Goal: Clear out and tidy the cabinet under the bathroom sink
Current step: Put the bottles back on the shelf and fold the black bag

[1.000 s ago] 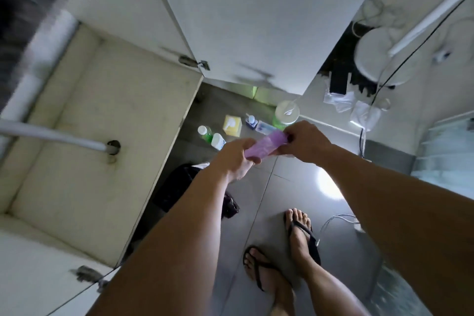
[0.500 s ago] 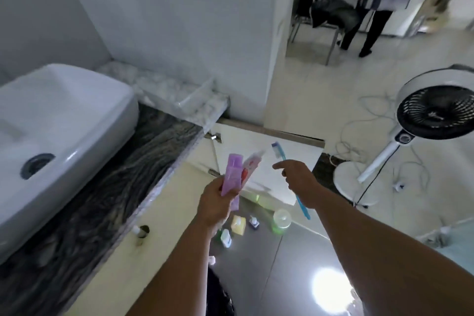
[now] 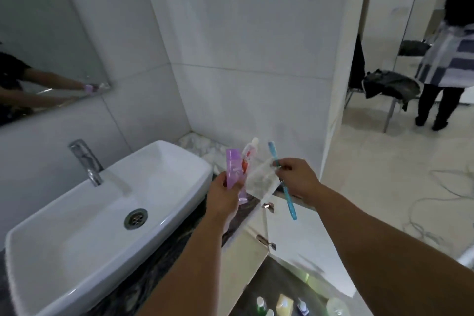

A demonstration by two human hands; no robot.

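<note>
My left hand (image 3: 223,196) grips a purple tube (image 3: 234,169) together with a white and red toothpaste tube (image 3: 248,155), both held upright above the dark counter edge. My right hand (image 3: 297,179) pinches a blue toothbrush (image 3: 283,182), bristle end up, handle hanging down. A clear plastic tray (image 3: 261,181) lies on the marbled counter corner between my hands. Below, the open cabinet door (image 3: 302,246) swings out, and several small bottles (image 3: 261,304) and a yellow box (image 3: 284,303) stand on the floor.
A white basin (image 3: 159,161) with a chrome tap (image 3: 86,161) sits on the dark counter at left, under a mirror (image 3: 38,33). Beyond the wall edge at right, a person (image 3: 448,54) stands by a chair (image 3: 389,87); cables (image 3: 451,187) trail over the floor.
The view rose from the cabinet floor to the counter. My right hand drew the blue toothbrush apart from the tubes; both hands lifted to counter height by the clear tray.
</note>
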